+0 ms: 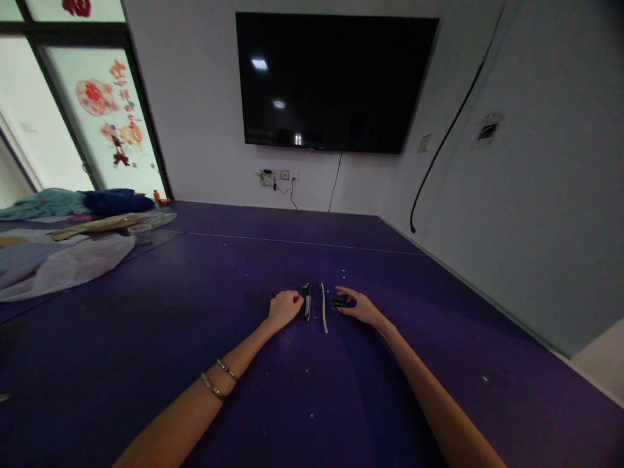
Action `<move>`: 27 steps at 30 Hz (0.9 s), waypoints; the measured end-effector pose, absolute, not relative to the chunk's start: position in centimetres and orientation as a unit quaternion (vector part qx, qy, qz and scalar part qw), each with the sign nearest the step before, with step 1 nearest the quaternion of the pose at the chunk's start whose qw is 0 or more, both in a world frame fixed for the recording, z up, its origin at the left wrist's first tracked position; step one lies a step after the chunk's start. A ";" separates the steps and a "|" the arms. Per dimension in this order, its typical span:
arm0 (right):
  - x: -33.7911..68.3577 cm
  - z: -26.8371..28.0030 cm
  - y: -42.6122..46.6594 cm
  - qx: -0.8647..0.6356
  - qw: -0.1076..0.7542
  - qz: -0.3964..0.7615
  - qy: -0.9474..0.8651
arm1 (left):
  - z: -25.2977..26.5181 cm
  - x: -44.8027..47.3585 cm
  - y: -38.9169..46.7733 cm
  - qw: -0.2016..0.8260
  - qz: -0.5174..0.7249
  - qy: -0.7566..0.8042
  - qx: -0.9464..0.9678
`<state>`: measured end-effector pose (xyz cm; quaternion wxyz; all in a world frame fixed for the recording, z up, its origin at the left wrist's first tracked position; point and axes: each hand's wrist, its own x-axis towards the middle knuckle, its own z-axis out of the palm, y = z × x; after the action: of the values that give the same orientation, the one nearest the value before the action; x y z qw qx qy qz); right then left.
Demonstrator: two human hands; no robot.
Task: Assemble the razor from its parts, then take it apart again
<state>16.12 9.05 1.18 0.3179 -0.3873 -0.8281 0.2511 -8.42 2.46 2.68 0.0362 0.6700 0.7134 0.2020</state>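
Note:
On the purple surface my left hand (286, 309) rests with its fingers curled closed. Its fingertips are hidden, so I cannot make out what it holds, if anything. Just right of it lies a small, narrow dark-and-silver object (307, 305), its kind too small to tell. A thin, pale, slightly curved strip (324, 311) lies lengthwise between the two hands. To its right, my right hand (361, 308) is open, thumb and fingers apart on either side of small black pieces (337, 303). Whether it touches them I cannot tell.
Pale plastic sheeting (73, 263) and folded cloths (117, 201) lie at the far left. A large television (336, 84) hangs on the wall ahead, above sockets with cords. A black cable (446, 136) dangles along the right wall. White specks dot the purple floor (234, 403).

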 end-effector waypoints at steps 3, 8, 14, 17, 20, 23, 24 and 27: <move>16.1 1.1 9.2 -0.390 0.347 0.239 -0.819 | 2.7 -8.4 2.6 0.040 0.207 0.719 0.662; 17.5 1.3 10.2 -0.437 0.414 0.170 -0.780 | 3.3 -10.2 3.3 0.022 0.211 0.740 0.638; 21.3 0.5 10.8 -0.485 0.339 0.027 -0.806 | 2.7 -14.9 4.1 -0.109 0.175 0.725 0.657; 22.6 -0.2 10.0 -0.525 0.271 0.001 -0.807 | 1.7 -16.0 4.6 -0.095 0.128 0.741 0.652; 22.9 -0.4 8.9 -0.559 0.222 -0.015 -0.799 | 1.1 -16.1 4.9 -0.083 0.109 0.746 0.651; 22.7 -0.2 8.1 -0.576 0.211 -0.018 -0.789 | 1.1 -16.0 4.9 -0.076 0.111 0.745 0.653; 22.6 -0.1 7.9 -0.579 0.211 -0.017 -0.788 | 1.2 -16.0 4.9 -0.074 0.111 0.746 0.652; 22.5 0.1 7.8 -0.582 0.207 -0.016 -0.786 | 1.3 -16.0 4.8 -0.073 0.109 0.749 0.649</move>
<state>22.48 7.79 0.11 0.2066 -0.5819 -0.7865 -0.0159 -16.00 4.80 1.32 -0.0727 0.6492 0.7493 0.1089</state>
